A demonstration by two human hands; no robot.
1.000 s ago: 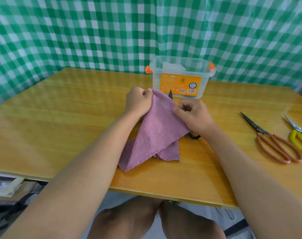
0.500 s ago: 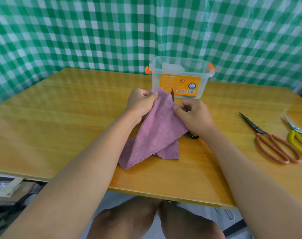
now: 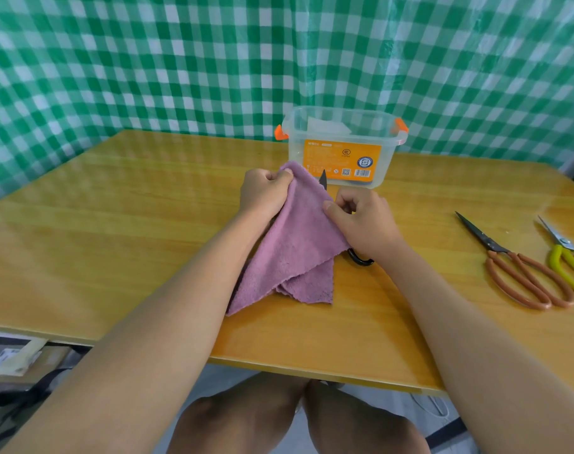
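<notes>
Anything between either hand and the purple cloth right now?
Nothing visible. The left hand grips the purple cloth at its top corner; the right hand pinches its right edge. The cloth hides most of the black-handled scissors.

Wooden table [image 3: 115, 240] bore clear box [image 3: 341, 149] upper centre, purple cloth [image 3: 288, 257] centre, orange-handled scissors [image 3: 514, 273] and yellow-handled scissors [image 3: 570, 257] right.

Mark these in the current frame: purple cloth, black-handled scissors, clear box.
purple cloth [image 3: 295, 250]: head view, middle of the draped face.
black-handled scissors [image 3: 323, 179]: head view, blade tip showing above the cloth.
clear box [image 3: 338, 157]: head view, orange label on its front wall.
</notes>
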